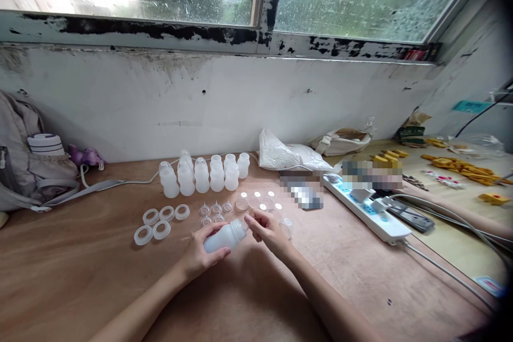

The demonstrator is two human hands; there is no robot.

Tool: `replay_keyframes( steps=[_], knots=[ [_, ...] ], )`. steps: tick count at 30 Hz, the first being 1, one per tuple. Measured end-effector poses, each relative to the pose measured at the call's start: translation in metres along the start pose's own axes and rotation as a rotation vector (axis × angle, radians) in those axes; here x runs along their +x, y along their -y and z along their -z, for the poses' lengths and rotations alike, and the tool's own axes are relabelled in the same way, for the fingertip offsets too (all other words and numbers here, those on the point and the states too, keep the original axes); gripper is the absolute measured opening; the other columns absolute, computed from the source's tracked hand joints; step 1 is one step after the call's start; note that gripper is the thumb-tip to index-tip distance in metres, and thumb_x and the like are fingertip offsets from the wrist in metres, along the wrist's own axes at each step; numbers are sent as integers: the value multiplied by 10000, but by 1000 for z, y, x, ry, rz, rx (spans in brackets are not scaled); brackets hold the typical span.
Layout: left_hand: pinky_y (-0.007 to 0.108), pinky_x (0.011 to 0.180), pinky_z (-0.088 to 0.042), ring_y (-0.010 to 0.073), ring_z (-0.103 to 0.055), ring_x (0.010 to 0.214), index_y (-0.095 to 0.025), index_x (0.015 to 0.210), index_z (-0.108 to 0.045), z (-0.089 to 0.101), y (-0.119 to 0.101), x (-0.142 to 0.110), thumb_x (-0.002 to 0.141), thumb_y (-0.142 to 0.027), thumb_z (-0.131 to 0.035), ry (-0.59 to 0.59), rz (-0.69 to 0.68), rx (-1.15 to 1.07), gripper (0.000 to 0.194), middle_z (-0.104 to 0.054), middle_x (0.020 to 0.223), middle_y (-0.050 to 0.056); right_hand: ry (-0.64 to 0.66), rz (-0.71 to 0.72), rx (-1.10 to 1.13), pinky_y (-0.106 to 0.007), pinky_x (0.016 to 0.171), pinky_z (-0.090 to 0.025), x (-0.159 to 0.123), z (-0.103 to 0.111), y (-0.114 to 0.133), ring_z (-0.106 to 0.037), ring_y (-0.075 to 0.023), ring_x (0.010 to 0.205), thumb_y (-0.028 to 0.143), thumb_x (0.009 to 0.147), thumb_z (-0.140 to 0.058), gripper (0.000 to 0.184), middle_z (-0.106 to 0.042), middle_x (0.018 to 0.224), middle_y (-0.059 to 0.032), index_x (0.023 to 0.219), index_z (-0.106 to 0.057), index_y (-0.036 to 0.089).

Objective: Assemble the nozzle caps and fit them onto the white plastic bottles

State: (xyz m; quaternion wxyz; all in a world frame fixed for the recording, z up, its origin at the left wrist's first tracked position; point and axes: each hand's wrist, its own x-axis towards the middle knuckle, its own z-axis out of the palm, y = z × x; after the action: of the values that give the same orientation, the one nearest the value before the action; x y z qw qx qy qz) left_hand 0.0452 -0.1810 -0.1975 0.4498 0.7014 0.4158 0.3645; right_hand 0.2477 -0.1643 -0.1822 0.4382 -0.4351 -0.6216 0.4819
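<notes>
My left hand (195,252) is wrapped round a frosted white baby bottle (219,241), tilted with its open neck up and to the right. At that neck, my right hand (270,231) pinches something small and clear, too small to make out. Just behind the bottle lie several clear bottle nipples (216,208). Translucent collar rings (137,237) are grouped to the left. Clear round pieces (242,204) and small white discs (271,194) spread behind my right hand. Further back stand several more bottles (202,179), some with clear caps, others with open tops.
To the right lie a white power strip (366,214) with plugs and cables, a phone (412,215) and a co-worker's arm (444,202). Yellow pieces (460,166) cover the far right table. A white plastic bag (292,155) rests by the wall; a backpack (18,160) sits left.
</notes>
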Motion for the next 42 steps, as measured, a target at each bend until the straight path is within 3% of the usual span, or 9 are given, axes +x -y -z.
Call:
replay_keyframes(
  steps=[3,6,9,14,21,26,29,35,42],
  knots=[
    [282,670,-442,203,-564,795,-134,1047,-550,-4,-4,-1,753,-434,-540,56,128,-282,420,-608,907,83,30,16,233,-270,630,-434,-2,-4,4,-542,-157,732,413,716,-615,274,-572,803,-22,889,-547,211],
    [257,572,-438,172,-568,682,-108,988,-550,-10,-8,-4,760,-481,-509,194,273,-557,440,-610,842,96,151,-36,383,-336,830,-405,-5,-8,8,-509,-208,1006,367,711,-636,454,-570,1060,-62,1127,-505,242],
    [248,550,-428,158,-558,655,-109,959,-544,-15,-8,-5,715,-456,-579,266,331,-608,426,-599,835,88,166,-89,398,-347,825,-407,-8,-12,10,-543,-218,956,345,729,-621,331,-617,987,-77,1023,-593,195],
    [208,547,-363,113,-482,630,-119,881,-583,-20,-17,-6,640,-327,-685,124,214,-365,335,-546,712,7,-30,-96,291,-308,705,-436,-11,-19,15,-583,-199,801,352,688,-659,246,-652,817,-57,860,-637,178],
    [233,534,-384,120,-510,576,-100,902,-557,-22,-34,-14,679,-307,-602,368,408,-754,307,-556,687,31,91,-168,531,-281,578,-454,-9,-35,30,-621,-206,705,352,641,-672,283,-673,754,-65,846,-600,169],
    [257,589,-379,164,-518,669,-123,912,-576,-15,-32,-6,639,-272,-644,78,193,-199,318,-579,760,40,-159,-137,481,-268,548,-452,5,-52,23,-602,-174,588,295,640,-668,308,-640,609,-22,912,-612,164],
    [265,639,-371,186,-519,741,-157,972,-575,-9,-32,-4,620,-291,-669,-66,114,-90,388,-588,849,45,-214,-126,477,-280,559,-458,12,-60,23,-611,-195,619,292,627,-671,296,-644,610,-28,890,-620,166],
    [232,505,-348,108,-461,537,-94,857,-566,1,-28,-6,641,-470,-586,336,499,-799,434,-518,667,26,-115,-141,644,-301,676,-467,11,-65,34,-615,-227,844,306,631,-673,305,-661,929,-67,900,-616,175],
    [237,516,-410,112,-523,548,-118,910,-511,-4,-35,-9,655,-358,-614,315,471,-792,366,-542,717,25,-166,-158,646,-295,621,-455,11,-65,27,-617,-213,689,287,621,-651,316,-578,518,12,906,-583,169]
  ],
)
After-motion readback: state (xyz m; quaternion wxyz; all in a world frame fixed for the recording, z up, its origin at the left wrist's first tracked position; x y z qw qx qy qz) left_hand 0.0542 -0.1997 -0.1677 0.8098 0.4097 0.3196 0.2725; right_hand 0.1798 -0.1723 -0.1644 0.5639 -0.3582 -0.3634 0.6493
